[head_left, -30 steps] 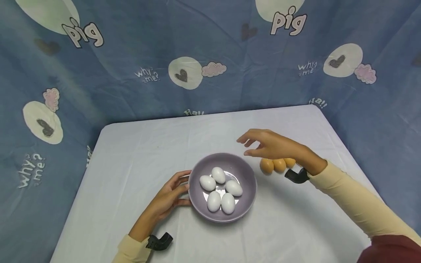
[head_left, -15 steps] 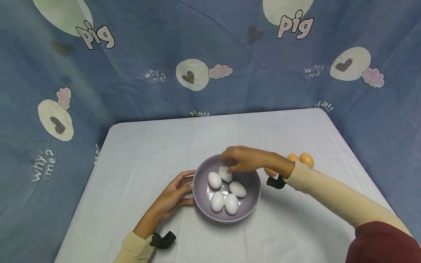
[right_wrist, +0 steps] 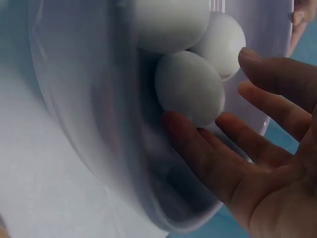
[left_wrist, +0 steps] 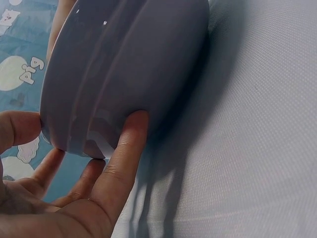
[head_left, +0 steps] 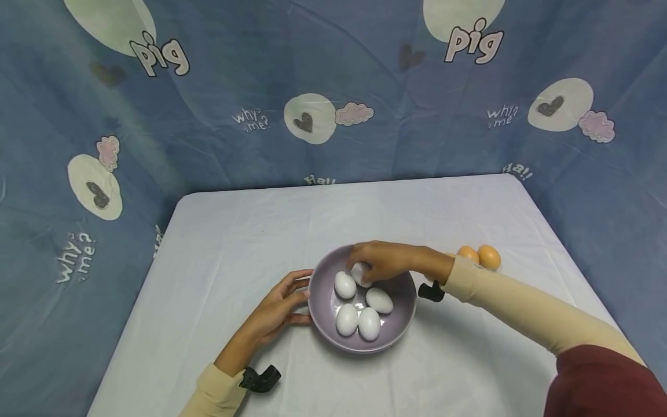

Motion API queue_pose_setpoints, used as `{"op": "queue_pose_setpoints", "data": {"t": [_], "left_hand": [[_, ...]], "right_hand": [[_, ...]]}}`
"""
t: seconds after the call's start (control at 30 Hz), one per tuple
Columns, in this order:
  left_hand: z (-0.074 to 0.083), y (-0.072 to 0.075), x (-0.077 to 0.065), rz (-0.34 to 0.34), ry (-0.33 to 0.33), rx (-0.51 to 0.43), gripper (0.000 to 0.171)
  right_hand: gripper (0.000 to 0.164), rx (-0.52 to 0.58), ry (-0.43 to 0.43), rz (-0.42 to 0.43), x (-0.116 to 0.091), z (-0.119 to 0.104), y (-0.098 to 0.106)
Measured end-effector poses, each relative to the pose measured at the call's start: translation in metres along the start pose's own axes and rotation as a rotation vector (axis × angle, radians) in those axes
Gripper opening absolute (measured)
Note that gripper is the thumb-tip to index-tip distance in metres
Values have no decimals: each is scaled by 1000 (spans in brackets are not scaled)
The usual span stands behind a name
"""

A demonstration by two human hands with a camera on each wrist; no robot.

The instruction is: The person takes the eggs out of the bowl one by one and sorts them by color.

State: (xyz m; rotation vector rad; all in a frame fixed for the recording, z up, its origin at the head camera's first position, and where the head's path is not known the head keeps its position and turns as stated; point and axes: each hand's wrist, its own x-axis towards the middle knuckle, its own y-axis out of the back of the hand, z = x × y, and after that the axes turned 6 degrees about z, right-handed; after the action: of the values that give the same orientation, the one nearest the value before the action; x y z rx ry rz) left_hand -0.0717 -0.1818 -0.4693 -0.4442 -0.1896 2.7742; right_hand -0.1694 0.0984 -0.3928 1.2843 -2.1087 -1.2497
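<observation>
Presently, at the bowl: the right hand reaches over the bowl's right and far rim; the step in hand looks like handling one egg among its neighbours, though whether it is being taken up or set down I cannot tell.

Bowl: purple-grey, upright on the white-covered table.

Far egg: white, inside the bowl toward its far side, partly covered by the right hand.

Right grip: narrowed about the far egg, with digits at its sides; how firmly they press cannot be told.

Left hand: at the bowl's left side, its grip wide, fingertips resting on rim and outer wall, apparently to steady it.

Other white eggs: four, all inside the bowl; one lies just left of the far egg, one toward the bowl's right side, two side by side at its near side.

Orange-brown eggs: outside the bowl, on the table beyond its right side; two show well, another is mostly hidden by the right arm.

Next move calls for: judging from the crowding, light, even pressure on opposite sides of the far egg, care not to nudge the egg on its left, and a steady left hand against the bowl.
</observation>
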Motion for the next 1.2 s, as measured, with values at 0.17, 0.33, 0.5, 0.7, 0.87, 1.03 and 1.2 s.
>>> {"op": "queue_pose_setpoints", "data": {"t": [0.17, 0.33, 0.5, 0.7, 0.87, 1.03, 1.2], "left_hand": [[0, 0, 0, 0, -1, 5, 54], [1, 0, 0, -3, -8, 11, 54], [1, -1, 0, 5, -10, 19, 54], [2, -1, 0, 7, -17, 16, 53], [1, 0, 0, 10, -17, 15, 52], [-1, 0, 1, 9, -16, 13, 53], [-2, 0, 1, 11, -14, 11, 53]], "right_hand": [[34, -32, 63, -4, 0, 3, -7], [36, -51, 52, -7, 1, 5, -13], [40, -95, 32, -20, 1, 4, -17], [41, -99, 25, -34, 2, 2, -19], [41, -96, 34, -27, 2, 3, -21], [39, -99, 64, -14, 1, 5, -22], [39, -95, 43, -10, 0, 4, -18]]}}
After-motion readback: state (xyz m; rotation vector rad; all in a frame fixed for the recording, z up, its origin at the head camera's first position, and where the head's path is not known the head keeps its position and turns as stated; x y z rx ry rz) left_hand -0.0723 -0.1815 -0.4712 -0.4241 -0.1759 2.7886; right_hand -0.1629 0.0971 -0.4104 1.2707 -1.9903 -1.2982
